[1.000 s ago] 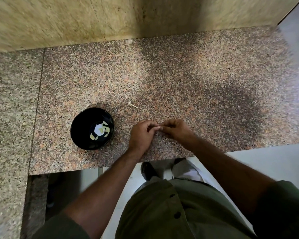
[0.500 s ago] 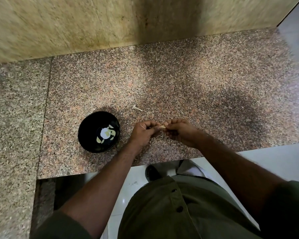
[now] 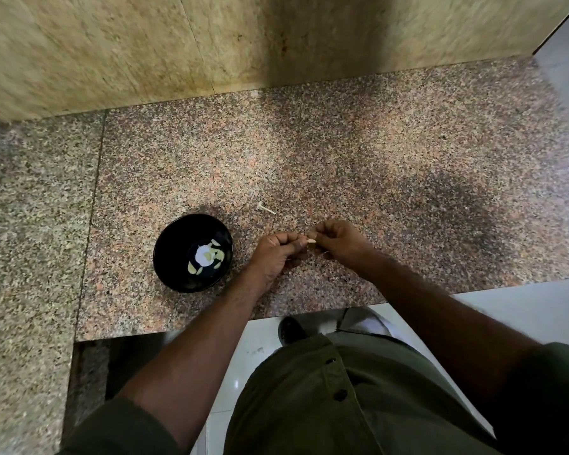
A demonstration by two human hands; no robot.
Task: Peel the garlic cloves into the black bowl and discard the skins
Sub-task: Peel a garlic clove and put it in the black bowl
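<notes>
A small garlic clove [image 3: 311,240] is pinched between the curled fingers of the left hand [image 3: 278,254] and the right hand [image 3: 337,242], just above the speckled stone counter [image 3: 391,165]. The black bowl [image 3: 193,253] is seen to the left of the hands, with peeled cloves [image 3: 215,254] lying inside. A little garlic stem [image 3: 265,209] is left on the counter behind the hands.
</notes>
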